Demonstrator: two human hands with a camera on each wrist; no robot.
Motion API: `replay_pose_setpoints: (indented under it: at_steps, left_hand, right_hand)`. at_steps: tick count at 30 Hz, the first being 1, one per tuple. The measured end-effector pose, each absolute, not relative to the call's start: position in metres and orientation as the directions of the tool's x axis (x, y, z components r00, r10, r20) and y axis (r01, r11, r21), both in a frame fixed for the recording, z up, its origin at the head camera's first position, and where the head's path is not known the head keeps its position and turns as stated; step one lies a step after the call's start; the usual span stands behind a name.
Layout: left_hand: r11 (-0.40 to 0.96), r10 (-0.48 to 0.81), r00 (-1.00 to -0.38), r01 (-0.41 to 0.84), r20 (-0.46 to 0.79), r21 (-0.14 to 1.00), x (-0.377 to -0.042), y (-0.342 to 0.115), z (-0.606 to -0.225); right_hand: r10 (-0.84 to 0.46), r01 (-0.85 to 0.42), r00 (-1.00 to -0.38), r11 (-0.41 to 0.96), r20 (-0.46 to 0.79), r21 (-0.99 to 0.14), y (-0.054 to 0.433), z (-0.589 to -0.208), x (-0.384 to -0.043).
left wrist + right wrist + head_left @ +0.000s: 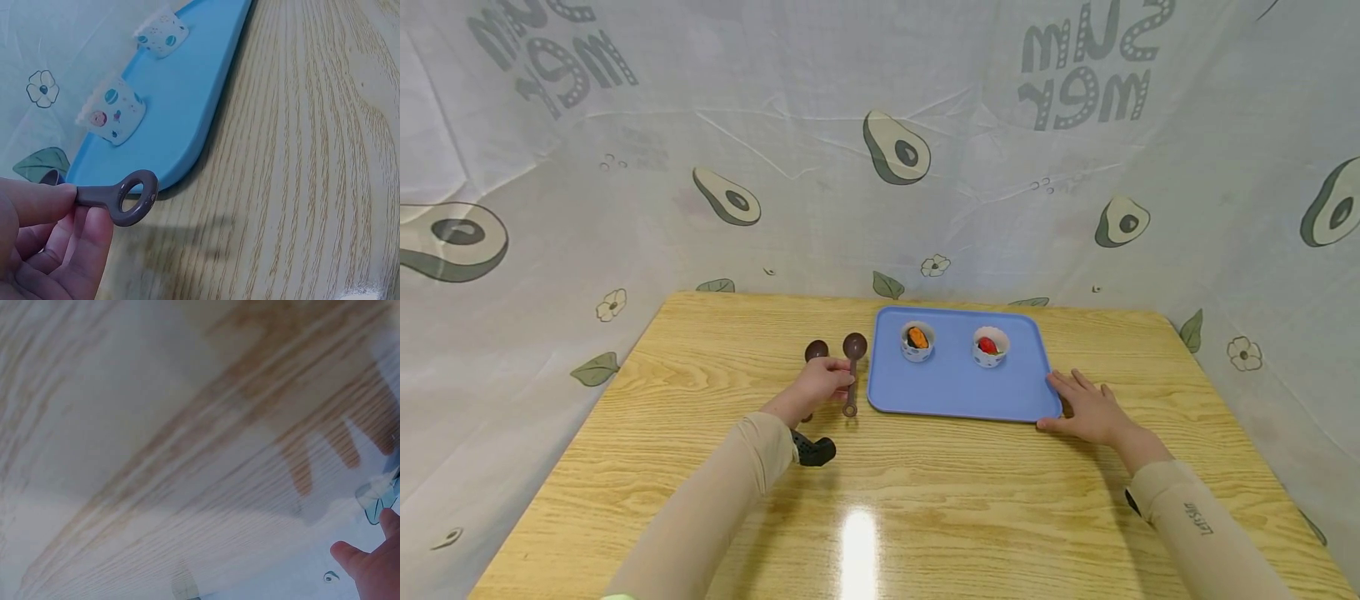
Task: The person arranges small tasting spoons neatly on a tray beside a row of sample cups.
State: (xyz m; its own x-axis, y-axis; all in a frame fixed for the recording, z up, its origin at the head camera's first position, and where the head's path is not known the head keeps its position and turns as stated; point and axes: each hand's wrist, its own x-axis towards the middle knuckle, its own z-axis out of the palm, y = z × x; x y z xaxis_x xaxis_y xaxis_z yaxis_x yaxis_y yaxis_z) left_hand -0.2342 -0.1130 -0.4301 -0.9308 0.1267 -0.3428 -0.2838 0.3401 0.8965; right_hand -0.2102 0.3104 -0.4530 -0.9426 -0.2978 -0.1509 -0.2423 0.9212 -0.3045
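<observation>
My left hand (820,382) pinches a brown spoon (854,347) by its handle (97,195), just left of a blue tray (955,396). In the left wrist view the ringed handle end hangs above the table, its shadow below. A second brown spoon (816,349) lies to the left, partly hidden behind that hand. At the tray's near right corner, my right hand (1090,412) has its fingers spread, fingertips at the rim. On the tray stand two patterned paper cups: the left cup (917,355) holds an orange-topped piece (917,337), the right cup (988,361) a red-topped one (987,344).
The wooden table (925,475) ends at the back against a pale curtain (820,208) printed with avocados, which also hangs at both sides. A black wrist device (816,452) shows beneath my left sleeve.
</observation>
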Motion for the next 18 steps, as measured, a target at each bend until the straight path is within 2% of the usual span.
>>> replay_pose_setpoints:
  at_steps: [18]
  left_hand:
    - [0.313, 0.115, -0.922, -0.320, -0.370, 0.894, -0.2374, -0.1089, -0.4247]
  right_hand:
    - [-0.298, -0.238, -0.941, 0.920, -0.163, -0.310, 0.3106, -0.4518, -0.2106]
